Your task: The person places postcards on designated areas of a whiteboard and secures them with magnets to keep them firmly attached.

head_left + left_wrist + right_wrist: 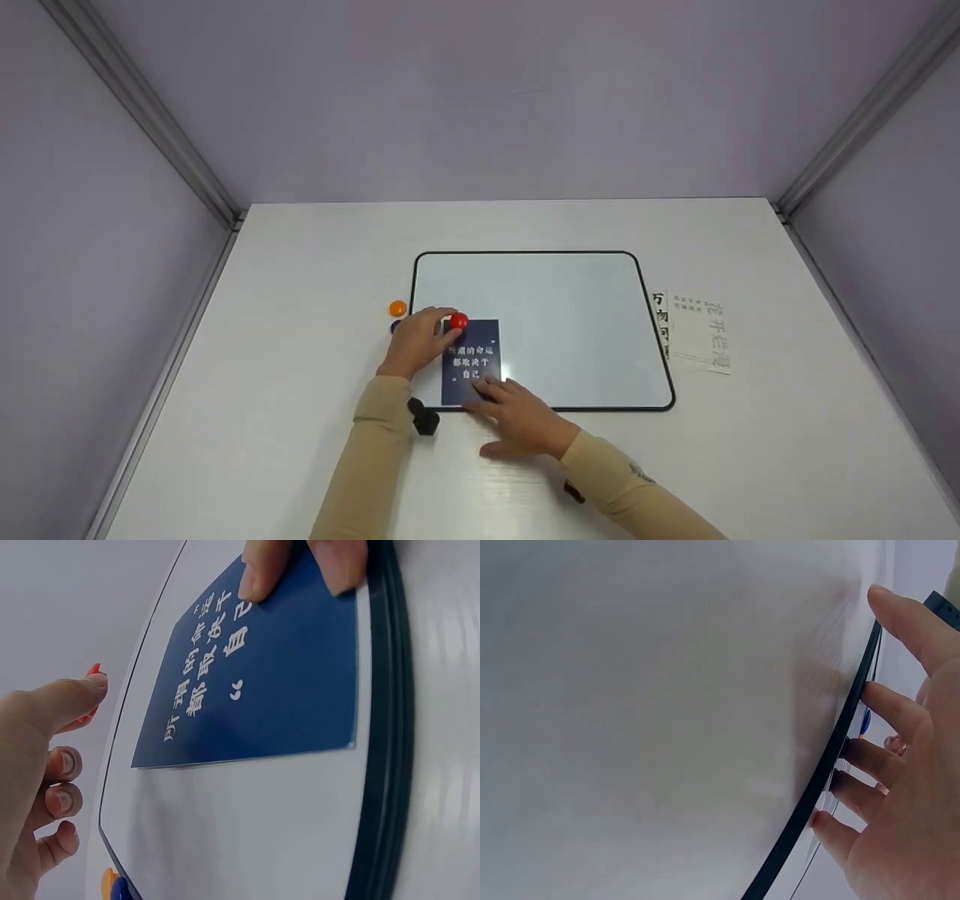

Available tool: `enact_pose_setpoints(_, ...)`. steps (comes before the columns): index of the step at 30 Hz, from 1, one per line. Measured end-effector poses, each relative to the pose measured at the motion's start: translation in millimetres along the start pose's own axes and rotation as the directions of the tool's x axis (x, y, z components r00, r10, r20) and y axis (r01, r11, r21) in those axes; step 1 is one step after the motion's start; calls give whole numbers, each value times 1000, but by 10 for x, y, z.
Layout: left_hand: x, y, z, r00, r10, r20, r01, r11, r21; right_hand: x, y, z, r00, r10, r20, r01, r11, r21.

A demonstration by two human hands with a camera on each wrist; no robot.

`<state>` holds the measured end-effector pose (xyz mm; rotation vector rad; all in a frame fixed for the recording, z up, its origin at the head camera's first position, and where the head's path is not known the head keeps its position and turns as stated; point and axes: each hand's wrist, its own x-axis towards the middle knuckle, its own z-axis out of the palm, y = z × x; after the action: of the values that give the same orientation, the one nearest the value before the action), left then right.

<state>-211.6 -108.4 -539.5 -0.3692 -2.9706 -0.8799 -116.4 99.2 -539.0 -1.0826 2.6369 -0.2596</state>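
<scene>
My left hand (pixel 415 341) pinches a round red magnet (pixel 459 321) between thumb and fingers, over the top left corner of a dark blue card (pixel 471 360) with white Chinese characters. The card lies on the left part of a black-framed whiteboard (pixel 577 322). My right hand (pixel 525 418) has its fingers spread, fingertips resting on the card's lower right part and the board's front edge. In the left wrist view, the right hand's fingers (pixel 337 562) press the card's near end, while the red magnet (pixel 91 701) shows partly behind my left thumb.
Left of the board lie an orange magnet (pixel 397 308) and a dark blue magnet (pixel 394 326), partly hidden by my left hand. On the right, a pale paper with writing (pixel 699 334) and a narrow strip with black characters (pixel 660 319) lie beside the frame. Walls enclose the white table (pixel 315 247).
</scene>
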Motion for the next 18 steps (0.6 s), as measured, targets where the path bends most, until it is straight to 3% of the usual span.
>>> enact_pose_setpoints(6, 37, -16, 5, 1000, -3, 12, 3, 1000, -17, 2, 13, -14, 1000, 4, 15, -3, 1000, -29)
enact_pose_setpoints(14, 52, 26, -18, 1000, 1, 15, -1, 1000, -8, -9, 11, 17, 1000, -24, 8, 25, 986, -168)
enact_pose_setpoints(18, 59, 13, -10, 1000, 7, 19, -7, 1000, 1, -14, 9, 35, 999, -36, -13, 33, 986, -162)
